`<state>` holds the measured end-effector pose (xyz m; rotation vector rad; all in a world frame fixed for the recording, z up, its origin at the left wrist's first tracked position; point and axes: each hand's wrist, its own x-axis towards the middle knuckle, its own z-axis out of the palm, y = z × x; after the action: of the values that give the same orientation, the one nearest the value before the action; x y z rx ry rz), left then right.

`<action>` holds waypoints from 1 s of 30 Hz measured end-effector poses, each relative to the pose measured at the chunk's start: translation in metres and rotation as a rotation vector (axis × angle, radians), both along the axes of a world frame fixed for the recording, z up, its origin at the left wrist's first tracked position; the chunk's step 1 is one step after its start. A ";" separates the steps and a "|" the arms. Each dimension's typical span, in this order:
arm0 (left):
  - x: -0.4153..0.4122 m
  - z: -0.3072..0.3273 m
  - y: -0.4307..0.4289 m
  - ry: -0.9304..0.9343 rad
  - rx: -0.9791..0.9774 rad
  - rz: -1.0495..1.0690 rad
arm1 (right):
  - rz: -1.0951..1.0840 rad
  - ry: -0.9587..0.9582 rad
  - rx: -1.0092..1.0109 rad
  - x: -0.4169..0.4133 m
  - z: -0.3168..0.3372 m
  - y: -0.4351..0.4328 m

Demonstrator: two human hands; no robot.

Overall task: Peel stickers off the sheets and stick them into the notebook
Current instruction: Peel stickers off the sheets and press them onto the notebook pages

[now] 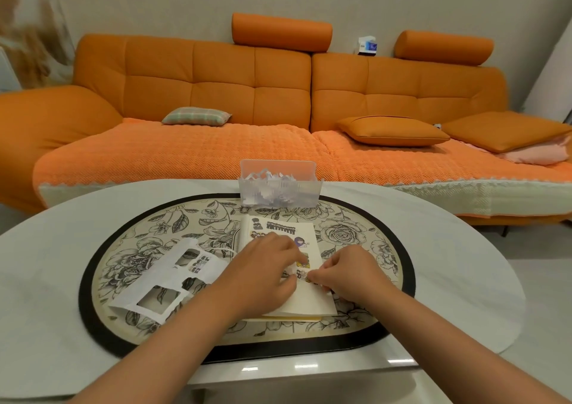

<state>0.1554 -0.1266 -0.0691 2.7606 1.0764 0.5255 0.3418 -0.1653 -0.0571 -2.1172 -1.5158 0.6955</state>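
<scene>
Paper-thin, the small printed sticker (301, 275) sits over the lower page of the open cream notebook (311, 303), its edges pinched by our left grip (266, 267) and right grip (344, 272), fingers curled. We judge it light, limp and tacky, so we hold corners only. The holed white sticker sheet (168, 275) lies beside, on the floral oval mat (356, 233).

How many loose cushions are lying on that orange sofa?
3: a small plaid cushion on the left seat, an orange cushion on the right seat, and a second orange cushion at the far right, lying on something pink that might be another.
</scene>
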 end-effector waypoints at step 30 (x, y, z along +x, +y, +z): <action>0.002 -0.010 -0.025 0.294 0.042 0.053 | 0.524 -0.627 0.309 0.006 -0.024 -0.047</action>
<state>0.1577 -0.1520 -0.0791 2.9175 1.2119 0.1503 0.3481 -0.2120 -0.0814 -1.7844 -2.3747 -0.0909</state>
